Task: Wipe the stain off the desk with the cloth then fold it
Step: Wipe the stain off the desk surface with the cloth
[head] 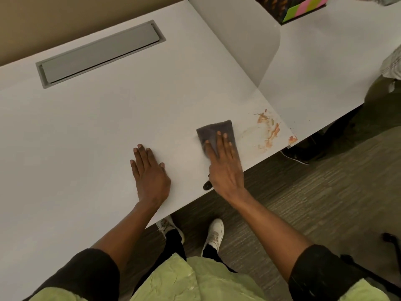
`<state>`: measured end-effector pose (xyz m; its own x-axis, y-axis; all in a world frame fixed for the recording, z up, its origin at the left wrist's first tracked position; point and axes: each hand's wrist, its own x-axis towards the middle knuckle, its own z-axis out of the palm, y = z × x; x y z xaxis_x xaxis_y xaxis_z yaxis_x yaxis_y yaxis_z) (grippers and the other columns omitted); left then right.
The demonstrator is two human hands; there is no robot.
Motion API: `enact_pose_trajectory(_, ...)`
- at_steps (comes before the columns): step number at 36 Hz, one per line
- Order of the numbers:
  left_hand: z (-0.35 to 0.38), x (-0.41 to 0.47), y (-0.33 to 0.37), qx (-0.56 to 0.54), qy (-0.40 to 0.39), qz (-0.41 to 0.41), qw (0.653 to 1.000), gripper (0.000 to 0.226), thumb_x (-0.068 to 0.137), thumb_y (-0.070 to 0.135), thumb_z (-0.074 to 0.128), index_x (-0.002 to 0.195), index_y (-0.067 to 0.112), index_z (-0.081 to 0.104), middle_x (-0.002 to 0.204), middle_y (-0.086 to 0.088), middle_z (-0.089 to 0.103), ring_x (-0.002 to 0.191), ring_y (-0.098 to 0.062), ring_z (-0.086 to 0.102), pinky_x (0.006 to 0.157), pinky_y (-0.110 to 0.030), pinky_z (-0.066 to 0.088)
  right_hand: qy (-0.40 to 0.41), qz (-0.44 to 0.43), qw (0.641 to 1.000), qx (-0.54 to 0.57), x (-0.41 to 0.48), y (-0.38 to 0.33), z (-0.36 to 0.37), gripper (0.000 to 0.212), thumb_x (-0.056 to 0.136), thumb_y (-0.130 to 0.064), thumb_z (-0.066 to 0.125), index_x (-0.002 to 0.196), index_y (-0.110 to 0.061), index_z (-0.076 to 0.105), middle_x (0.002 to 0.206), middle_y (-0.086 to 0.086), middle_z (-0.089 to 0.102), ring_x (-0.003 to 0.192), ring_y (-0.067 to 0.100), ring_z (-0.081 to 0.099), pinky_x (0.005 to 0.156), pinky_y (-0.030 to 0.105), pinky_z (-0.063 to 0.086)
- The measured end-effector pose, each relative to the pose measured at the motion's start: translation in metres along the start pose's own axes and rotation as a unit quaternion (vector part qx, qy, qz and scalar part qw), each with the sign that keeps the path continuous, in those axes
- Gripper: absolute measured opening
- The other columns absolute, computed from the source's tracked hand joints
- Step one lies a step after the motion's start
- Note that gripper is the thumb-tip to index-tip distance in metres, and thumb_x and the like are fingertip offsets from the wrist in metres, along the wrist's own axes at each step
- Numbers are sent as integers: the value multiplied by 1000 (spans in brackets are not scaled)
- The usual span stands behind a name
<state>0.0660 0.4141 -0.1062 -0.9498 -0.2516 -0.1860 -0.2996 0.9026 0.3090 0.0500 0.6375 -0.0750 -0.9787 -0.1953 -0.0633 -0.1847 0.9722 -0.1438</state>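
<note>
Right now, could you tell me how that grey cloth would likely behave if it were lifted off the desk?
The grey cloth would probably droop, since it lies flat and thin under the right hand. It looks light. It likely slides easily on the smooth desk.

My desk (pixel 104 127) looks like smooth matt white laminate. The cloth (pixel 219 132) under my right hand (pixel 225 170) is soft, dark grey, matt fabric. At its three o'clock the stain (pixel 270 131) is a thin, streaky orange smear.
</note>
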Motion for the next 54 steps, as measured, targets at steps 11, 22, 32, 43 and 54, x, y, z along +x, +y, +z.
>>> enact_pose_trajectory(11, 0, -2, -6, 1, -2, 15, 1000, 67, 118, 27, 32, 173, 1, 5, 182, -14, -11, 169, -28, -15, 138, -48, -5, 56, 217, 975, 11, 22, 89, -27, 73, 93, 5, 58, 160, -15, 37, 173, 24, 11, 161, 42, 7, 132, 52, 15)
enact_pose_trajectory(22, 4, -2, -6, -1, 15, 18, 1000, 66, 117, 24, 33, 172, -1, 7, 182, -16, -10, 169, -29, -15, 138, -50, -5, 12, 29, 999, 25, -13, -20, 0, 78, 92, -7, 36, 166, -17, 17, 175, 20, -3, 162, 40, 7, 130, 52, 21)
enact_pose_trajectory(32, 4, -1, -5, -1, 13, 15, 1000, 66, 117, 24, 35, 172, -2, 9, 183, -17, -7, 170, -29, -12, 138, -50, -4, 43, 141, 989, 0, 5, 49, -23, 86, 87, 6, 40, 165, -26, 24, 174, 22, 5, 161, 40, 9, 129, 52, 27)
enact_pose_trajectory(43, 1, -2, -8, -1, 9, 24, 1000, 67, 118, 27, 33, 172, -1, 7, 182, -15, -9, 169, -28, -14, 138, -49, -4, 57, 188, 980, 27, -2, 37, -22, 77, 92, 1, 51, 163, -17, 29, 174, 22, 5, 161, 42, 6, 128, 54, 27)
enact_pose_trajectory(54, 7, -3, -6, -2, 19, 18, 1000, 67, 117, 24, 36, 172, -2, 8, 182, -16, -7, 169, -29, -13, 138, -50, -5, 15, 11, 1000, 5, 9, -6, 5, 75, 97, -10, 42, 167, -24, 18, 174, 23, -4, 162, 39, 3, 130, 51, 20)
